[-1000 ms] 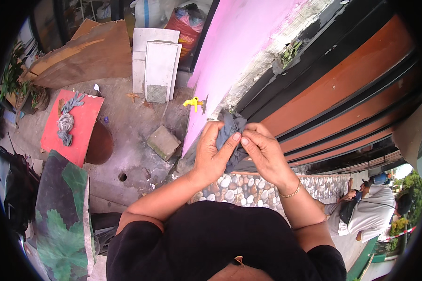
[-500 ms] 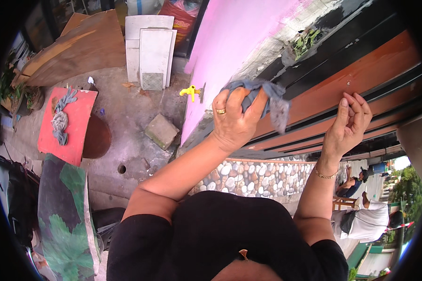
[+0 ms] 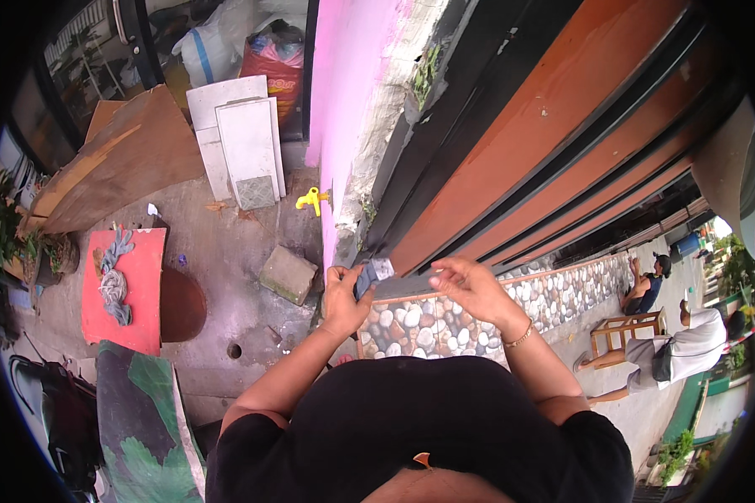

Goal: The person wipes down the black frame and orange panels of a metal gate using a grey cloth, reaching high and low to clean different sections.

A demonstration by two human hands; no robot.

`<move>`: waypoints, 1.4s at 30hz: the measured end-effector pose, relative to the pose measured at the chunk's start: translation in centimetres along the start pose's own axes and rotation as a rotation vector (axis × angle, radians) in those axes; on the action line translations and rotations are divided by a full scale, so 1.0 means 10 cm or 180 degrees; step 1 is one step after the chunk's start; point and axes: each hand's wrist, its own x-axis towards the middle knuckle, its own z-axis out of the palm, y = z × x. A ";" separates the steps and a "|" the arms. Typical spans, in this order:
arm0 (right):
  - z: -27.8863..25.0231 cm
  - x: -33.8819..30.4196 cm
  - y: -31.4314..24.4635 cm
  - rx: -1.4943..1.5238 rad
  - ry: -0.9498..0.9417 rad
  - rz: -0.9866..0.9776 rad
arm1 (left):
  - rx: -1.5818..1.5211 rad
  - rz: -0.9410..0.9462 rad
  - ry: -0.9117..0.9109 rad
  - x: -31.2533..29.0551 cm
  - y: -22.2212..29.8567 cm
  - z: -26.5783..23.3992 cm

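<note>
My left hand (image 3: 345, 302) is closed round a bunched grey-blue cloth (image 3: 363, 282), and a pale patterned end of it sticks out past the fingers. To the right, my right hand (image 3: 473, 291) points its loosely bent fingers toward the cloth, apart from it and with nothing in them. Both hands are low in front of my chest, over the near end of a shutter with orange (image 3: 512, 126) and black (image 3: 466, 126) bands. A pebble-patterned tile ledge (image 3: 407, 327) runs beneath them.
A yellow tap (image 3: 312, 200) juts from the pink wall (image 3: 334, 109). A concrete block (image 3: 288, 275) lies on the floor below it. Left of that, a red board (image 3: 147, 293) bears gloves and a rag (image 3: 113, 289). Two people sit or stand far right, near a wooden stool (image 3: 625, 329).
Both hands have come down from the shutter and nearer my body, drawing closer together. The cloth stays in my left hand. The whole view has shifted, showing more of the shutter.
</note>
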 end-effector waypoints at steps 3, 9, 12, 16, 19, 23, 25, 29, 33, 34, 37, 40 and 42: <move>0.44 -0.11 0.11 0.0621 0.0161 -0.0853 | -0.1786 -0.1200 -0.1253 0.22 0.63 0.03; 0.07 -0.04 -0.05 0.2126 0.1035 -0.0802 | -0.3508 -0.0560 -0.3011 0.62 1.38 -0.62; -0.40 -0.21 -0.42 0.1545 0.1913 -0.1662 | -0.3073 0.0048 -0.2806 0.70 1.53 -1.04; -1.09 -0.11 -0.92 -0.1253 0.3707 -0.3311 | -0.2449 0.0529 -0.1486 0.81 1.63 -1.19; -1.67 0.23 -1.48 -0.2549 0.4795 -0.4177 | -0.2465 0.0028 -0.1269 0.80 1.50 -1.12; -1.83 0.44 -1.59 -0.2204 0.5115 -0.3881 | -0.2044 -0.0345 -0.1392 0.53 0.95 -0.93; -1.30 0.50 -1.32 -0.2327 0.5060 -0.3212 | -0.1903 -0.0830 -0.1402 0.33 0.54 -0.93; -0.22 0.62 -0.15 -0.2324 0.3322 -0.3286 | -0.1514 -0.1719 -0.1482 -0.04 -0.10 -0.92; -0.28 0.76 -0.08 -0.2596 0.3588 -0.3712 | -0.1323 -0.2586 -0.1250 -0.44 -0.68 -0.88; -0.44 0.76 -0.27 -0.2678 0.4007 -0.3782 | -0.1234 -0.2774 -0.1214 -0.52 -0.71 -0.89; -1.20 0.56 -1.46 -0.1993 0.5048 -0.3604 | -0.0975 -0.2880 -0.1294 -0.77 -1.18 -0.82; -2.20 0.40 -2.41 -0.2296 0.6382 -0.4028 | -0.0332 -0.2871 -0.1516 -0.86 -1.16 -0.82; -2.38 0.26 -2.93 -0.1649 0.5914 -0.4527 | -0.0607 -0.2201 -0.1670 -1.00 -1.56 -0.77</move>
